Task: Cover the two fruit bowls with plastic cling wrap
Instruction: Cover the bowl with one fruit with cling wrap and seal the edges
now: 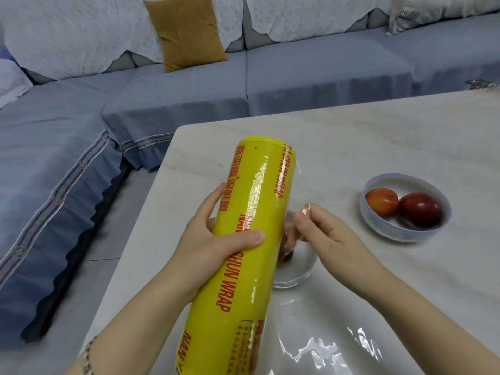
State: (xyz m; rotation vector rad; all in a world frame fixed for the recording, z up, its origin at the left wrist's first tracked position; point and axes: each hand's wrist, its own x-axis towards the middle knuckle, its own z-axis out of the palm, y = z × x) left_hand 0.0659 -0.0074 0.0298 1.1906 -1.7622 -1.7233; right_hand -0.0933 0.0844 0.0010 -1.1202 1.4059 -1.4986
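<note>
Left grip [216,239] is clasped round the middle of the yellow cling wrap roll [259,185], thumb across the front, fingers behind. The roll is tilted with its far end raised, above the near part of the pale marble-look surface [378,147]. It is probably held aloft so the film peels off freely instead of dragging.

Right grip [322,231] pinches the free edge of the film [335,347] between thumb and fingertips, just beside the roll's right flank. Little film is drawn out there. Lower down it hangs loose and glints over the surface.

Near bowl [300,277]: pale, shallow, on the surface behind the roll and under the right grip, mostly hidden. One dark reddish fruit [286,257] shows. Cannot tell if there are more. No wrap seen over its rim.

Far bowl [405,234]: white, off to the right, well apart from both grips. It holds two red fruits [381,203], touching. No wrap on it.

Judgement: early stage, first sheet being started. The roll is likely held over the near bowl so the sheet can drop straight onto it. The next move calls for a wide, even pull. A one-point pinch risks the film bunching or sticking to itself.

Behind: blue-grey sofa [189,85], mustard cushion [186,31].
</note>
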